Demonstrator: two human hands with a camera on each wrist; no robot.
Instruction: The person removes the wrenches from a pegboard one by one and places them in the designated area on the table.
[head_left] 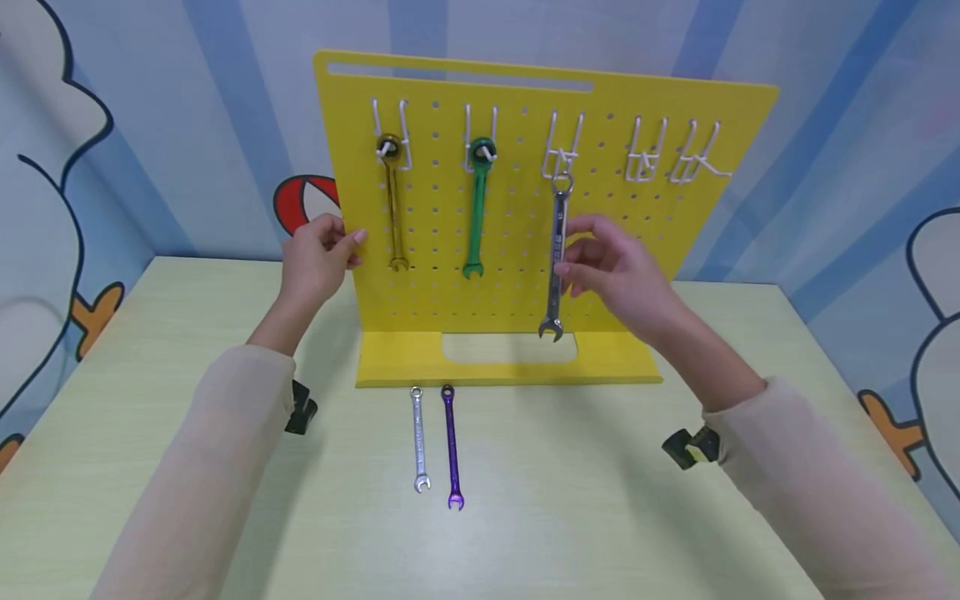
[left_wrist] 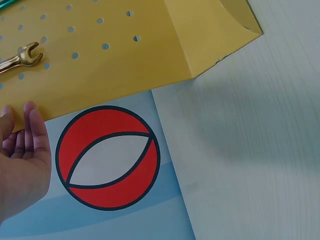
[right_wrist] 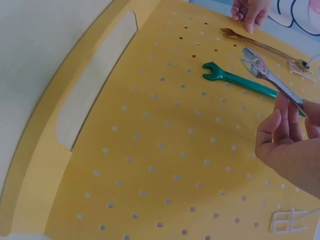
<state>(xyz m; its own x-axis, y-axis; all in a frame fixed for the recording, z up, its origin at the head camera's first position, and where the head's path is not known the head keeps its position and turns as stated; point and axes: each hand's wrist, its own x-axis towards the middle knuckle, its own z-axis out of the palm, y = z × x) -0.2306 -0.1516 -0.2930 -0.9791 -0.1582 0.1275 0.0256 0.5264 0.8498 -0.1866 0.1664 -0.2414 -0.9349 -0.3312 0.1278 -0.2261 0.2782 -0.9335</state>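
My right hand (head_left: 618, 271) pinches a dark silver combination wrench (head_left: 557, 250) between thumb and fingers at mid-shaft. The wrench hangs nearly upright, ring end up, right at the third white hook (head_left: 562, 154) of the yellow pegboard (head_left: 517, 300); its open jaw points down. At the board's left edge, my left hand (head_left: 317, 254) grips the rim between thumb and fingers. A gold wrench (head_left: 395, 208) hangs by its ring on the first hook, and a green wrench (head_left: 477, 212) on the second.
On the table (head_left: 525, 500) before the board's foot lie a small silver wrench (head_left: 418, 437) and a purple wrench (head_left: 452, 446), side by side. Two more white hooks (head_left: 645, 154) stick out at the board's right. A patterned blue backdrop (head_left: 225, 125) rises behind.
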